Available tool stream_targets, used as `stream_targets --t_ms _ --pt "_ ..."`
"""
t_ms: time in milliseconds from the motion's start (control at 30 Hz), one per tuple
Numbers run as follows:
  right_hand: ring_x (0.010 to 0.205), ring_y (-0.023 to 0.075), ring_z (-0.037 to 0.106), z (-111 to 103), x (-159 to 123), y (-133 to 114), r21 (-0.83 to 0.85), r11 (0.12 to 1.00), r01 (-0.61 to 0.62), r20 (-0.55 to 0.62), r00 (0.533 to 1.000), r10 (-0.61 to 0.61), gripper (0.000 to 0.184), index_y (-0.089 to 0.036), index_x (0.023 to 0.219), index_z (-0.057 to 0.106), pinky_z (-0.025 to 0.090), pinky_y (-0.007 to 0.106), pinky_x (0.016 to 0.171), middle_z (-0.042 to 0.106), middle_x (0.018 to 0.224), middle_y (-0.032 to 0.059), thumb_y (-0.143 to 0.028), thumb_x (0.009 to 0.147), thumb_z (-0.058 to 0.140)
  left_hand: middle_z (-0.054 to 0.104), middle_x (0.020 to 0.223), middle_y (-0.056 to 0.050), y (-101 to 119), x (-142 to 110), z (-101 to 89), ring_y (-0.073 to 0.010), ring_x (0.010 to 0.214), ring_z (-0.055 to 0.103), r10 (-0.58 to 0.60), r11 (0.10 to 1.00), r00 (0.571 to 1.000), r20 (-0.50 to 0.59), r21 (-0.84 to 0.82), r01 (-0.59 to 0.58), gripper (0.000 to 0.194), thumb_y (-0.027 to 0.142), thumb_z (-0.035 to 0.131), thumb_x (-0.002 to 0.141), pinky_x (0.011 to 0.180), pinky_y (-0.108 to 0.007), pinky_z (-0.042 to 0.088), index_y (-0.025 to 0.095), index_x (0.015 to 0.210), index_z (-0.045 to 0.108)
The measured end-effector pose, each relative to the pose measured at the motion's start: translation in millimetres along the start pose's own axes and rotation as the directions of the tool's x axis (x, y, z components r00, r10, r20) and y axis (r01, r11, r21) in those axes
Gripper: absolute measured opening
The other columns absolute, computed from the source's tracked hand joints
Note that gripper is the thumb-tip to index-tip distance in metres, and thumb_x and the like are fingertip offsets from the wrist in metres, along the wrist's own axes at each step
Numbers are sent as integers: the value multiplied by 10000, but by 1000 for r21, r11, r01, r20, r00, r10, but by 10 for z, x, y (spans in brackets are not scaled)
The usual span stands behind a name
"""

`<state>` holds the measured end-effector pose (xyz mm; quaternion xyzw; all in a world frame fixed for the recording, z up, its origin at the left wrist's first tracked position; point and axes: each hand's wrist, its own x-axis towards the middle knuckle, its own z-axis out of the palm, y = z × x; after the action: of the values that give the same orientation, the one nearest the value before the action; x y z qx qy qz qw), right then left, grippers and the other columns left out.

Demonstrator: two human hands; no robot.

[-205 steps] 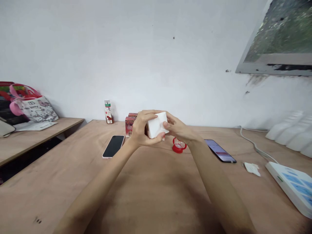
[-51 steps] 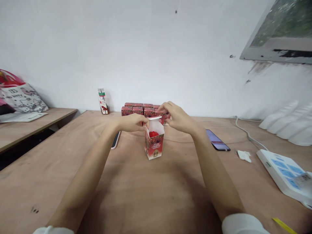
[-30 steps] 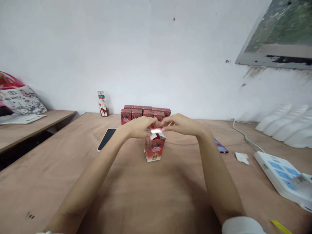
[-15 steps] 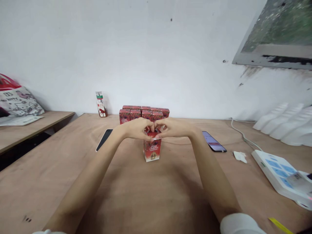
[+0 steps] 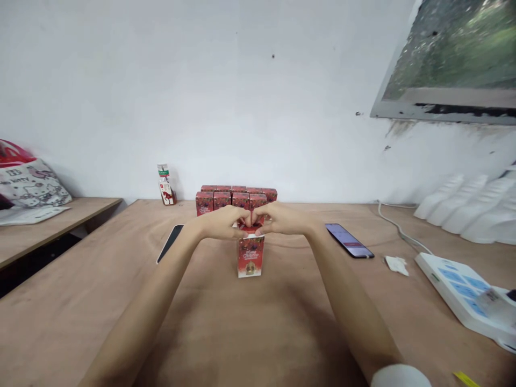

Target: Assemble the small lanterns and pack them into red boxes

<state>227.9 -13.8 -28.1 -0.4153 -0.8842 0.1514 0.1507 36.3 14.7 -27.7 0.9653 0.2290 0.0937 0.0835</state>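
A small red printed box stands upright on the wooden table, in the middle. My left hand and my right hand meet over its top, fingers curled and pressed onto the lid flaps. The fingertips hide the box's top. Behind the hands several matching red boxes stand in rows near the wall.
A dark phone lies left of the hands, and a lit phone lies to the right. A small bottle stands by the wall. At right are a crumpled paper scrap, a white-and-blue box and a cable. A bag sits on the side table.
The white lid flap that stood up over the red box has been folded down. Both hands have come together on the box's top.
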Motion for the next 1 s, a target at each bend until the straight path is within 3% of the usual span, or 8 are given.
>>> stream_targets --t_ms 333,633,800,1000 --pt "780 155 595 22 8 -26 -29 999 45 -25 999 -46 28 -193 812 607 410 248 681 669 827 -4 -190 797 583 545 693 16 -7 28 39 -119 594 462 -18 998 1000 -12 65 19 24 194 500 741 560 -228 310 183 742 479" --pt "751 146 591 48 39 3 -6 1000 24 -35 999 -24 53 -184 768 573 411 239 655 662 820 8 -220 800 595 604 732 13 48 3 12 -128 595 522 -131 968 991 2 217 128 81 187 486 781 558 -231 313 192 845 536" --pt "726 140 573 74 64 18 -77 997 12 -78 997 -18 65 -181 773 581 386 243 640 657 814 11 -213 823 554 607 729 2 89 7 17 -144 600 531 -212 940 977 -3 272 205 157 119 434 795 549 -241 308 191 896 529" --pt "694 129 543 61 70 17 -47 999 12 -35 999 -14 101 -181 725 583 354 229 611 630 742 -16 -250 765 644 633 766 -1 140 0 -12 -141 641 555 -229 948 972 47 239 212 86 221 480 824 573 -231 348 184 827 559"
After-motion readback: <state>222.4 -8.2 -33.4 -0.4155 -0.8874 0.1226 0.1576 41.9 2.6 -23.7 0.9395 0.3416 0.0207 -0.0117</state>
